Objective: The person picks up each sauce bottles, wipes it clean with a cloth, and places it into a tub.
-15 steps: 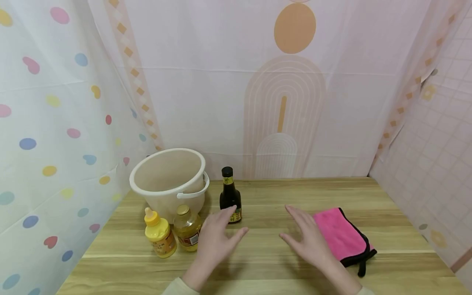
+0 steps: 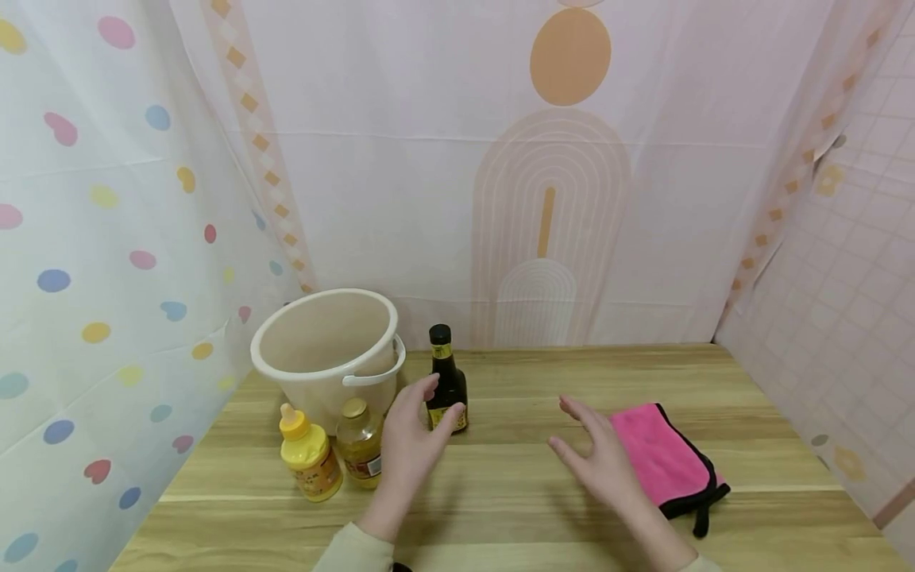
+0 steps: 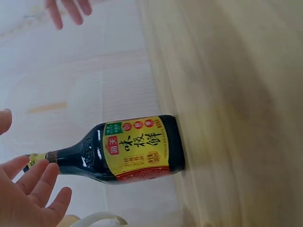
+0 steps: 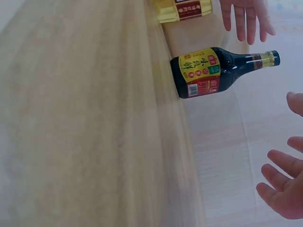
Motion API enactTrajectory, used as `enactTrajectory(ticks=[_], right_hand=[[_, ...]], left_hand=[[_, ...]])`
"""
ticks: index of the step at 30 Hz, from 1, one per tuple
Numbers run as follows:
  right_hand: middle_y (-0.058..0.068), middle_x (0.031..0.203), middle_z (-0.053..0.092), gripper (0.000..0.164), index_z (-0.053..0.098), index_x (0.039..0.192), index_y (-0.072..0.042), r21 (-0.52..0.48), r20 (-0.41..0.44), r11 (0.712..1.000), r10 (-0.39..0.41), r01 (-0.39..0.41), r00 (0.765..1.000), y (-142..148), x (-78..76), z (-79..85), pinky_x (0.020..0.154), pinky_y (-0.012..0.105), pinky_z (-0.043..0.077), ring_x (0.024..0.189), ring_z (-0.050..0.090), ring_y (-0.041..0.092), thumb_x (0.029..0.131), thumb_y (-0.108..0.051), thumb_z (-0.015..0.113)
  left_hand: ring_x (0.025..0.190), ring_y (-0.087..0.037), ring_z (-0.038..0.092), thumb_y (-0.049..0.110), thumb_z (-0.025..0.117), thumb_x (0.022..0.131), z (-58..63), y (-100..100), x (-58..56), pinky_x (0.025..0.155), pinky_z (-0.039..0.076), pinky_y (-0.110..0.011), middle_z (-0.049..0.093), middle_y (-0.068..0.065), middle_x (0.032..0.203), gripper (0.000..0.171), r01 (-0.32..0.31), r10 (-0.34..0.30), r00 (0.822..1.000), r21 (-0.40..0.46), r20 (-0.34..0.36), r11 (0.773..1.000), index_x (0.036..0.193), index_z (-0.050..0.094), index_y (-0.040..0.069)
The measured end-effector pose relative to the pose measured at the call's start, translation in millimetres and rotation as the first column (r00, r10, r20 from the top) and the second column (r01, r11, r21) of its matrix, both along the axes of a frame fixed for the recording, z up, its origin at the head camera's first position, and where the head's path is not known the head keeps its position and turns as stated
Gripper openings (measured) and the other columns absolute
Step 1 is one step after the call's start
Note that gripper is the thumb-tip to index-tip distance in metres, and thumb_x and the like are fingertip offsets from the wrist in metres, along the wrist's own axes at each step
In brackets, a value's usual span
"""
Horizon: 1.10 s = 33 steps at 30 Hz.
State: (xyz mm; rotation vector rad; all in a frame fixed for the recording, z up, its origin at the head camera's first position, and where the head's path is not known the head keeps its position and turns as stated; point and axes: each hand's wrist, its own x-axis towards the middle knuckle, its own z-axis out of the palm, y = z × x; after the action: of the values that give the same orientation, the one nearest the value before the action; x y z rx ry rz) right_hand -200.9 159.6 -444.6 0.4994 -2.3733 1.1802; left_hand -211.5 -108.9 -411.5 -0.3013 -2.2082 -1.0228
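Note:
A dark soy sauce bottle (image 2: 449,387) with a yellow label stands upright on the table; both wrist views show its label (image 3: 137,149) clearly. My left hand (image 2: 415,441) hovers just in front and to the left of it, fingers spread and holding nothing, partly covering the bottle in the head view. Over the table to the right is my right hand (image 2: 596,457), its fingers apart and nothing in them. That hand is nearest to a folded pink cloth (image 2: 665,457) with black edging. In the right wrist view the left hand (image 4: 246,19) appears beyond the bottle.
A cream bucket (image 2: 325,381) with a white handle stands at the back left. Before it are a yellow squeeze bottle (image 2: 310,461) and a clear bottle of golden liquid (image 2: 357,445), partly behind the left hand. Patterned curtains (image 2: 400,214) enclose the wooden table (image 2: 529,516).
My left hand has moved slightly up and left, its thumb now nearer the soy sauce bottle. The right hand has shifted a little to the right. Bottles, bucket and cloth stay put.

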Motion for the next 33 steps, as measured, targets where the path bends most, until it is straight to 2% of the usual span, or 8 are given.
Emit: enactTrajectory(ticks=[4, 8, 15, 20, 24, 28, 33], right_hand=[[0.02, 0.132, 0.059, 0.058, 0.049, 0.14, 0.002, -0.103, 0.092, 0.995, 0.017, -0.007, 0.996, 2, -0.5, 2.5, 0.101, 0.059, 0.042, 0.122, 0.053, 0.04, 0.09, -0.012, 0.074], [0.021, 0.134, 0.057, 0.056, 0.048, 0.141, 0.002, -0.165, 0.154, 0.986, 0.014, 0.011, 0.988, 5, -0.7, 5.8, 0.103, 0.058, 0.04, 0.125, 0.051, 0.041, 0.093, -0.015, 0.071], [0.023, 0.137, 0.054, 0.054, 0.048, 0.142, 0.001, -0.214, 0.163, 0.976, 0.006, 0.029, 0.987, 11, -2.0, 9.4, 0.105, 0.055, 0.038, 0.127, 0.049, 0.039, 0.094, -0.013, 0.069], [0.024, 0.14, 0.051, 0.054, 0.046, 0.143, 0.001, -0.231, 0.186, 0.972, -0.001, 0.045, 0.982, 18, -3.5, 9.7, 0.106, 0.058, 0.036, 0.13, 0.045, 0.04, 0.096, -0.014, 0.067], [0.022, 0.14, 0.051, 0.054, 0.046, 0.143, 0.0, -0.217, 0.185, 0.973, -0.031, 0.072, 0.982, 23, -4.2, 10.5, 0.106, 0.056, 0.038, 0.131, 0.045, 0.037, 0.096, -0.015, 0.067], [0.024, 0.139, 0.052, 0.054, 0.046, 0.142, 0.002, -0.194, 0.151, 0.977, -0.061, 0.09, 0.987, 28, -5.1, 11.2, 0.105, 0.054, 0.038, 0.13, 0.045, 0.037, 0.095, -0.013, 0.067], [0.023, 0.14, 0.051, 0.054, 0.045, 0.143, 0.0, -0.187, 0.166, 0.976, -0.081, 0.112, 0.983, 36, -3.0, 10.3, 0.107, 0.053, 0.036, 0.132, 0.044, 0.036, 0.097, -0.017, 0.066]], left_hand=[[0.102, -0.028, 0.062, 0.025, 0.082, 0.083, 3.7, -1, -4.7, 0.086, 0.052, -0.045, 0.065, -0.013, 0.114, 0.053, 0.0, 0.0, 1.0, 0.023, 0.008, 1.0, 0.126, 0.062, 0.003], [0.104, -0.031, 0.061, 0.024, 0.081, 0.084, 6.7, -2, -10.0, 0.089, 0.05, -0.046, 0.064, -0.016, 0.114, 0.053, 0.007, -0.007, 1.0, 0.035, 0.008, 0.999, 0.127, 0.061, 0.0], [0.105, -0.035, 0.06, 0.024, 0.08, 0.085, 14.2, -2, -21.7, 0.089, 0.049, -0.05, 0.063, -0.019, 0.115, 0.055, 0.007, -0.009, 0.999, 0.077, 0.033, 0.997, 0.128, 0.058, -0.002], [0.108, -0.037, 0.06, 0.022, 0.078, 0.087, 20.5, -3, -30.0, 0.088, 0.05, -0.054, 0.061, -0.021, 0.12, 0.054, 0.037, -0.049, 0.996, 0.141, 0.08, 0.989, 0.131, 0.056, -0.002], [0.113, -0.037, 0.059, 0.022, 0.076, 0.089, 26.9, -3, -35.6, 0.092, 0.049, -0.054, 0.06, -0.019, 0.127, 0.057, 0.07, -0.099, 0.983, 0.19, 0.153, 0.979, 0.136, 0.053, -0.001], [0.118, -0.037, 0.057, 0.021, 0.074, 0.09, 33.0, -4, -40.9, 0.097, 0.046, -0.053, 0.058, -0.02, 0.131, 0.059, 0.097, -0.157, 0.963, 0.259, 0.22, 0.961, 0.14, 0.05, 0.001], [0.122, -0.037, 0.055, 0.022, 0.072, 0.092, 37.8, -6, -49.4, 0.101, 0.044, -0.054, 0.056, -0.021, 0.134, 0.06, 0.097, -0.19, 0.942, 0.318, 0.276, 0.943, 0.143, 0.047, 0.003]])
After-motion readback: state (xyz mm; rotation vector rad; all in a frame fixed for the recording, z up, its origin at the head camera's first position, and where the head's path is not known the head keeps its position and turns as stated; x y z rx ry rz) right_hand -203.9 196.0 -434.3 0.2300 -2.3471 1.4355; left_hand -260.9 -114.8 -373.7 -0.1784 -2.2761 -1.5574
